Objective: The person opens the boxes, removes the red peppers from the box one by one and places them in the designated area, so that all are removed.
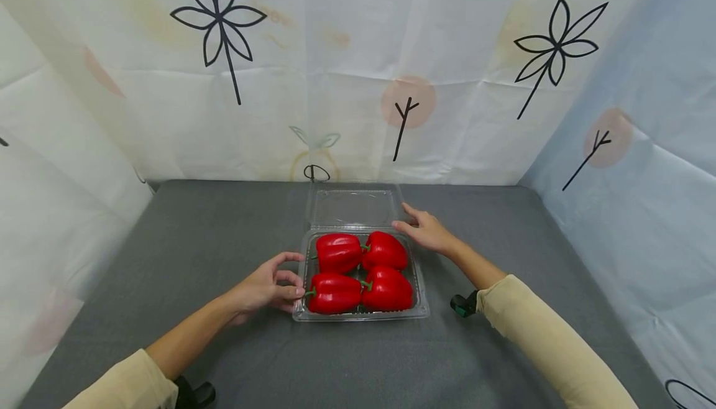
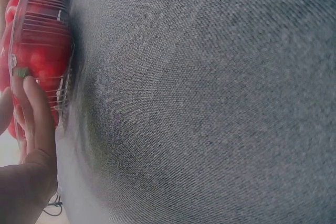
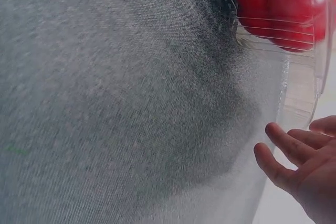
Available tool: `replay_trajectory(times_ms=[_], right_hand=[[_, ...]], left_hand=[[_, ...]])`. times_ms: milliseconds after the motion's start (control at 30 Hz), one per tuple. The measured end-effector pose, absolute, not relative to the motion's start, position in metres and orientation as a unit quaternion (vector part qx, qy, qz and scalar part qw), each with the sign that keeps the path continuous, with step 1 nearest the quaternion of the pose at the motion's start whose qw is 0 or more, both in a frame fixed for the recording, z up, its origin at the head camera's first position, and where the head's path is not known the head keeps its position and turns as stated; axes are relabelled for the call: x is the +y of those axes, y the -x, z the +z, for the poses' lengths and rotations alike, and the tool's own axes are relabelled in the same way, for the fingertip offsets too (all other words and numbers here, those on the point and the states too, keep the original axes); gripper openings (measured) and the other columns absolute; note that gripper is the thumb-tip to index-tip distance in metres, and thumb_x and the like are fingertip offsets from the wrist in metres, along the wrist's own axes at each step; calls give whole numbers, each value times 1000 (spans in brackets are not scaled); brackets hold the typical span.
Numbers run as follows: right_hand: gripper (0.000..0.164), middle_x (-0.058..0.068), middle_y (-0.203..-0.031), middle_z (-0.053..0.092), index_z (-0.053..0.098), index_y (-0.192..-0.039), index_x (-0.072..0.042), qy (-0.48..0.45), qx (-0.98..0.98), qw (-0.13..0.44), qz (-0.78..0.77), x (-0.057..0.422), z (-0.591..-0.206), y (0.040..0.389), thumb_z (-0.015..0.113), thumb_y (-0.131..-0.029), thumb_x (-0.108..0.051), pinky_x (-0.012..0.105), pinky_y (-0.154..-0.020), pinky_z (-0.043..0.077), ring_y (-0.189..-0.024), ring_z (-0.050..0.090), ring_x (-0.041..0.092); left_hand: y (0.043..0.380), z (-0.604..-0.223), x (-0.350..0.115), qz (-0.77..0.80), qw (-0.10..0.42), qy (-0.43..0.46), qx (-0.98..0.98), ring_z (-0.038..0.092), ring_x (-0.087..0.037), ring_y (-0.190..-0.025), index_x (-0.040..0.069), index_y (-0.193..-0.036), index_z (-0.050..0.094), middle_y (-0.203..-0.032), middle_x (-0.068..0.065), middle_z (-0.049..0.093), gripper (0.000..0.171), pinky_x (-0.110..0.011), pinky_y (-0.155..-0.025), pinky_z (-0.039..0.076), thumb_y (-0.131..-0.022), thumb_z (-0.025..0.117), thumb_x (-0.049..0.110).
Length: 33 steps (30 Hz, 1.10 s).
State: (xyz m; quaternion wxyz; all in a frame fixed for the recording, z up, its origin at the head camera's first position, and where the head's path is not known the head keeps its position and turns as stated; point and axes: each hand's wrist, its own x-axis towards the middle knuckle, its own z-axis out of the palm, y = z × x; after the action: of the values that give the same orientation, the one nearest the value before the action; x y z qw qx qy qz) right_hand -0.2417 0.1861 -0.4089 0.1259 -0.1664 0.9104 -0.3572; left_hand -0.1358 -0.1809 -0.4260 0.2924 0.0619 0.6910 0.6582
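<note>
A clear plastic clamshell container stands on the table with its lid swung open toward the back. Inside lie several red bell peppers with green stems, on their sides. My left hand rests against the container's left side, its fingers stretched along the ribbed wall in the left wrist view. At the right of the lid's hinge line is my right hand, fingers spread and relaxed. In the right wrist view its fingertips appear close to the lid; whether they touch it I cannot tell.
Grey cloth covers the table. A white curtain with plant drawings hangs behind it, and more patterned cloth closes the right side. Dark straps sit by the sleeve cuffs.
</note>
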Motion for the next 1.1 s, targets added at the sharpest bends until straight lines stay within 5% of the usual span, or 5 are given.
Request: replay_trajectory(times_ms=[367, 733, 1100], right_hand=[[83, 15, -161, 26, 21, -159, -9, 211, 904, 99, -357, 197, -396, 218, 64, -94, -38, 63, -113, 30, -145, 30, 38], [98, 1, -157, 38, 33, -156, -22, 352, 813, 109, -450, 199, -390, 183, 88, -76, -22, 57, -108, 40, -138, 43, 32], [92, 12, -142, 55, 35, -154, -7, 374, 799, 131, -452, 206, -390, 162, 86, -78, -17, 63, -98, 47, -125, 56, 32]], left_hand=[[134, -428, -179, 668, 285, -65, 685, 64, -21, -78, 4, -148, 26, -97, -11, 62, 72, -41, -71, 62, -92, 70, 6], [133, -428, -178, 676, 287, -67, 675, 63, -21, -80, 4, -150, 23, -99, -12, 61, 74, -46, -69, 62, -92, 69, 5], [132, -428, -178, 677, 286, -71, 674, 63, -22, -81, 5, -151, 23, -100, -14, 61, 75, -48, -70, 61, -92, 69, 6]])
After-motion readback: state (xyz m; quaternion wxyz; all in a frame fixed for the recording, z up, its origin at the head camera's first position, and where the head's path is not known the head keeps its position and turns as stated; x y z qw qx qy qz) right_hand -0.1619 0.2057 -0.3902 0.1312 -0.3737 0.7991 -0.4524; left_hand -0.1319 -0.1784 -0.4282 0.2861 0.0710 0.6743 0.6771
